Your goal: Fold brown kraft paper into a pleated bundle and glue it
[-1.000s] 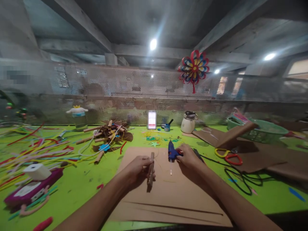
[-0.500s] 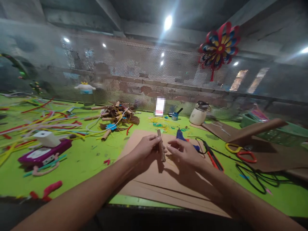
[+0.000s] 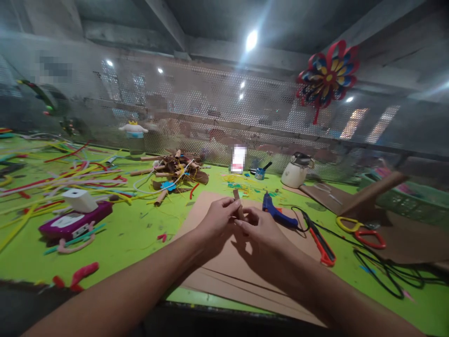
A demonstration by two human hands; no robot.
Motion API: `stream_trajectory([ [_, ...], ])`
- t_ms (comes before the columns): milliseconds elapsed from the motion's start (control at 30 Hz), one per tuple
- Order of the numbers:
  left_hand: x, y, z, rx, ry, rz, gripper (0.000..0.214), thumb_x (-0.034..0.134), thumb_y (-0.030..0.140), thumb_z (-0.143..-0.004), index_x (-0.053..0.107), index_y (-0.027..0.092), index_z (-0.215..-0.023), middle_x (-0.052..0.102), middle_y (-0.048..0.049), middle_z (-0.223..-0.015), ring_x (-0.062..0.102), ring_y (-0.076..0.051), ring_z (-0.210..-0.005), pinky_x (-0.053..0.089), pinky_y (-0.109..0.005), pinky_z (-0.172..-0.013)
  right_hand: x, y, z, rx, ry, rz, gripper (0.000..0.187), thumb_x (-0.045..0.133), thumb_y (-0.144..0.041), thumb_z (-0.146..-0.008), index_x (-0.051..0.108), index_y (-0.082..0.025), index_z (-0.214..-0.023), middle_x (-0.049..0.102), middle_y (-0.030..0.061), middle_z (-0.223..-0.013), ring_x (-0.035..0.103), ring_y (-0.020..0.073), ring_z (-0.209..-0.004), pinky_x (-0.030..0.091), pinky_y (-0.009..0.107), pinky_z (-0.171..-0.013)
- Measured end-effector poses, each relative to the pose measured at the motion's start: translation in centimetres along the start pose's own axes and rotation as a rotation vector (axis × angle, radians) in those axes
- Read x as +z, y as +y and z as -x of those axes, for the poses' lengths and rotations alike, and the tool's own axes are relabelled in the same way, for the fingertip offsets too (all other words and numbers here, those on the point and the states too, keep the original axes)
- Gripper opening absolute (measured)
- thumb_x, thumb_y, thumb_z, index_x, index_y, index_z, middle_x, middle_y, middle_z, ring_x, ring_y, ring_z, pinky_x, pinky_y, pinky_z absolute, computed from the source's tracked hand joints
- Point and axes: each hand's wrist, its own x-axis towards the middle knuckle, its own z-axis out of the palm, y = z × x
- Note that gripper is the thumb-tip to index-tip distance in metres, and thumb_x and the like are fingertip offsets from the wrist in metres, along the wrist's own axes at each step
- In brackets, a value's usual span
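Note:
A small brown strip, rolled like cardboard or paper, stands between my two hands above the cardboard sheets. My left hand pinches it from the left with thumb and fingers. From the right, the fingers of my right hand close on its lower part, which they partly hide. Just beyond my right hand lies a blue hot glue gun. Beside it is a red and black utility knife.
Scissors and a coiled black cord lie to the right. A jug stands behind, near a green basket. At left are a heap of brown rolls, a purple power strip and scattered pipe cleaners.
My right hand has moved left, and its fingers now close on the lower part of the brown strip. The view has shifted slightly, so the scene sits a little lower and further right.

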Motion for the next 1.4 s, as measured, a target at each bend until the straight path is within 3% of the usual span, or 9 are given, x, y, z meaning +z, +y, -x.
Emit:
stream_trajectory([
  [300,0.8,0.5,0.6,-0.101,0.077,0.167,0.021,0.065,0.030,-0.072,0.053,0.013,-0.067,0.055,-0.0025,-0.061,0.053,-0.012,-0.054,0.043,-0.025,-0.054,0.6,1.0,1.4,0.139,0.082,-0.415,0.025,0.072,-0.036,-0.062,0.059,-0.019,-0.076,0.058,-0.0001,-0.068,0.053,0.0133,-0.063,0.044,0.028,-0.056],
  [500,0.4,0.2,0.4,-0.105,0.149,0.109,0.020,0.065,0.030,-0.071,0.053,0.014,-0.068,0.050,0.0007,-0.058,0.046,-0.008,-0.050,0.035,-0.020,-0.048,1.3,1.0,1.4,0.166,0.126,-0.389,0.025,0.071,-0.035,-0.064,0.053,-0.017,-0.063,0.050,-0.0026,-0.058,0.048,0.0107,-0.054,0.041,0.027,-0.052],
  [733,0.0,-0.1,0.1,-0.086,0.175,0.108,0.022,0.064,0.029,-0.070,0.046,0.016,-0.067,0.047,0.0028,-0.058,0.046,-0.008,-0.051,0.035,-0.021,-0.049,1.6,0.9,1.8,0.196,0.041,-0.528,0.021,0.072,-0.030,-0.061,0.056,-0.017,-0.065,0.050,-0.0026,-0.058,0.046,0.0101,-0.055,0.039,0.025,-0.053],
  [1067,0.2,0.0,0.3,-0.122,0.239,0.067,0.016,0.057,0.025,-0.073,0.046,0.015,-0.064,0.044,0.0040,-0.054,0.041,-0.007,-0.047,0.032,-0.021,-0.048,1.6,1.2,2.0,0.165,-0.034,-0.496,0.020,0.070,-0.030,-0.064,0.056,-0.016,-0.065,0.050,-0.0024,-0.054,0.044,0.0094,-0.052,0.034,0.025,-0.052],
  [1267,0.3,-0.3,0.1,-0.096,0.267,0.055,0.018,0.059,0.024,-0.072,0.046,0.015,-0.062,0.043,0.0043,-0.053,0.039,-0.007,-0.047,0.028,-0.021,-0.047,1.9,0.5,2.2,0.109,0.021,-0.426,0.021,0.068,-0.030,-0.064,0.052,-0.016,-0.061,0.049,-0.0028,-0.051,0.043,0.0092,-0.049,0.031,0.024,-0.048],
  [1400,0.5,0.0,0.2,-0.082,0.251,0.097,0.021,0.061,0.024,-0.070,0.044,0.016,-0.063,0.042,0.0051,-0.053,0.040,-0.006,-0.047,0.029,-0.020,-0.048,2.4,0.6,2.2,0.107,0.042,-0.505,0.023,0.068,-0.030,-0.062,0.050,-0.017,-0.060,0.047,-0.0041,-0.049,0.040,0.0082,-0.046,0.030,0.024,-0.047],
])
